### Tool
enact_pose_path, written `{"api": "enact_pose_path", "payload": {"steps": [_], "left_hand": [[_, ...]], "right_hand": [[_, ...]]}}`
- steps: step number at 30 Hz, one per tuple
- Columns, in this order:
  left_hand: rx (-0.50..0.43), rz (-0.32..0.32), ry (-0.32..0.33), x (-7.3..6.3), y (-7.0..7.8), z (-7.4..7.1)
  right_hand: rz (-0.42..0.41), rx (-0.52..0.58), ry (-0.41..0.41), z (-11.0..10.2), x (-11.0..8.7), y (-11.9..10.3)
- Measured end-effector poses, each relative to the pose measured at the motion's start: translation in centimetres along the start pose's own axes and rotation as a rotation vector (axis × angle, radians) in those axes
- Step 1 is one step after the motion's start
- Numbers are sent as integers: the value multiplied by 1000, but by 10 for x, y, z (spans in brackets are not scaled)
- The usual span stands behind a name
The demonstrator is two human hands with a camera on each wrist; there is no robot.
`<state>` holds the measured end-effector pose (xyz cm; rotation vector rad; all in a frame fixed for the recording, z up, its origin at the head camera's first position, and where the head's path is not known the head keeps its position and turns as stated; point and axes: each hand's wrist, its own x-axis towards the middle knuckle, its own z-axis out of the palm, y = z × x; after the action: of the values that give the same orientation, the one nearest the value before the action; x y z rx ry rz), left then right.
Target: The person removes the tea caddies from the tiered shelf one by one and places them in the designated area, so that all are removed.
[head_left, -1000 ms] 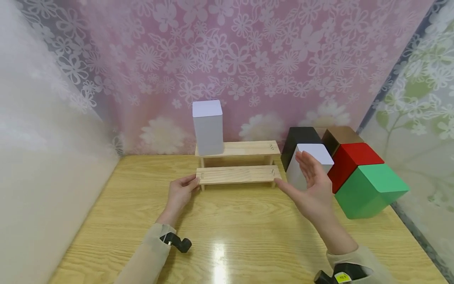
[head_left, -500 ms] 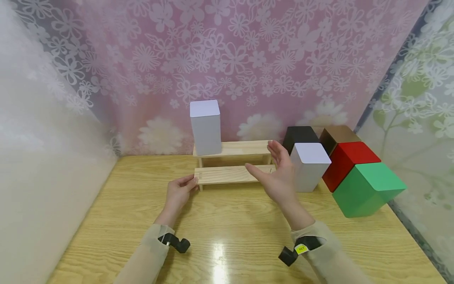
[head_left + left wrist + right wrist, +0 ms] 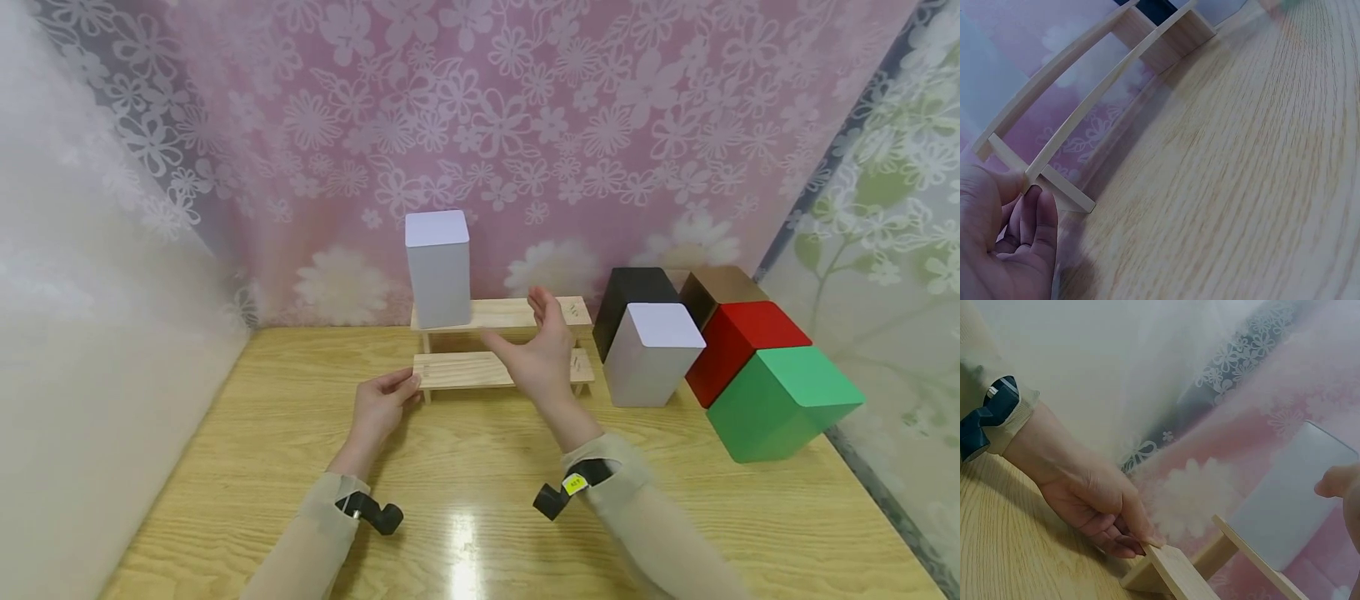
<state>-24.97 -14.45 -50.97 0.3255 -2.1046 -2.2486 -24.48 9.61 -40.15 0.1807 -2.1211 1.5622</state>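
A two-step wooden rack (image 3: 457, 371) stands on the table near the curtain. My left hand (image 3: 378, 408) pinches the left end of its lower board between thumb and fingers, as the left wrist view confirms at the board's corner (image 3: 1029, 178). On the left part of the upper board stands a tall white box (image 3: 438, 283), upright. My right hand (image 3: 543, 358) is held over the rack's right half, thumb spread from straight fingers, with nothing in it. In the right wrist view its thumb (image 3: 1335, 481) overlaps the white box.
Right of the rack, several boxes stand together on the table (image 3: 450, 467): a second white box (image 3: 648, 367), a black box (image 3: 626, 296), a brown box (image 3: 720, 287), a red box (image 3: 742, 342) and a green box (image 3: 780, 408). A flowered curtain (image 3: 337, 183) hangs behind.
My right hand has moved left from in front of the second white box to over the rack, staying spread. My left hand keeps its grip on the rack's end.
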Motion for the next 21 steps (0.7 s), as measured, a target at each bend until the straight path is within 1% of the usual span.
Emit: {"api": "enact_pose_path", "payload": {"steps": [4, 8, 13, 17, 21], "left_hand": [[2, 2, 1, 1, 0, -1], [-4, 3, -1, 2, 0, -1], [-17, 5, 0, 2, 1, -1], [-23, 10, 1, 1, 1, -1], [-15, 19, -3, 0, -1, -2]], "right_hand": [[-1, 36, -2, 18, 6, -3], [-4, 35, -11, 35, 13, -7], [1, 27, 7, 55, 19, -14], [27, 23, 37, 70, 23, -21], [46, 29, 44, 82, 28, -25]]}}
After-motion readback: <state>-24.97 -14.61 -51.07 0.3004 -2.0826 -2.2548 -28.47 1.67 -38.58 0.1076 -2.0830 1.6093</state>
